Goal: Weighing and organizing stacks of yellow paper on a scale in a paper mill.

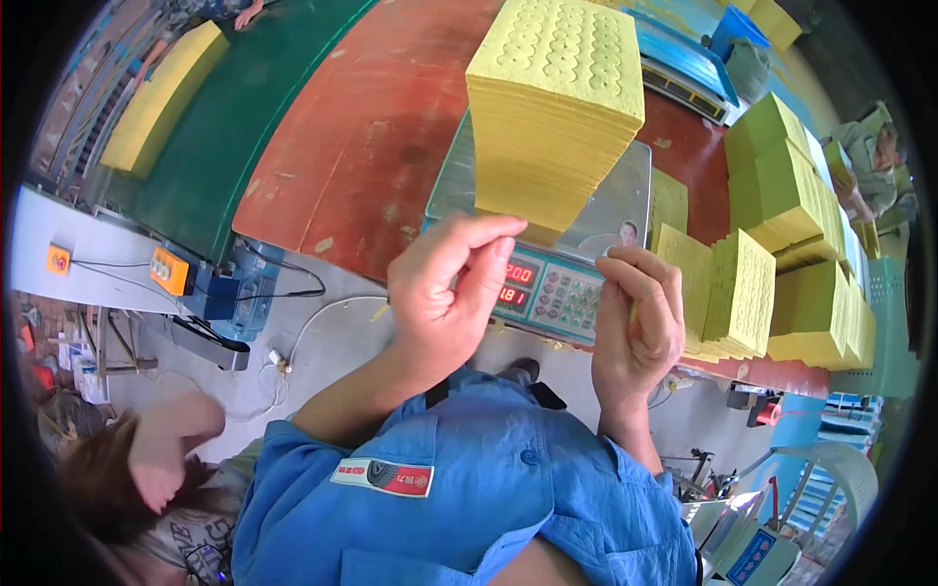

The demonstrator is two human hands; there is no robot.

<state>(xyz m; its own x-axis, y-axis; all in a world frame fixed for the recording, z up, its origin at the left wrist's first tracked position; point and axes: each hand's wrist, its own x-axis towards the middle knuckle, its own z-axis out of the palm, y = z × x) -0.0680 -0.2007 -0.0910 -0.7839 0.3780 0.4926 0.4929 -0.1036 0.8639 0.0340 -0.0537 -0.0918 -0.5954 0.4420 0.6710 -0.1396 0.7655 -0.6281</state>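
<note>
A tall stack of yellow paper sheets, its top punched with rows of coin-like rings, stands on the metal pan of a digital scale. My left hand is closed in a pinch, thumb and index tips by the stack's lower near edge and over the scale's red-lit display. Whether anything is between those fingertips I cannot make out. To the right of the keypad, my right hand has its fingers curled toward the thumb. What it holds, if anything, is hidden.
Several more yellow paper stacks stand on the red table at right. Left of it runs a green belt carrying a long yellow paper block. One person is at lower left, another at far right.
</note>
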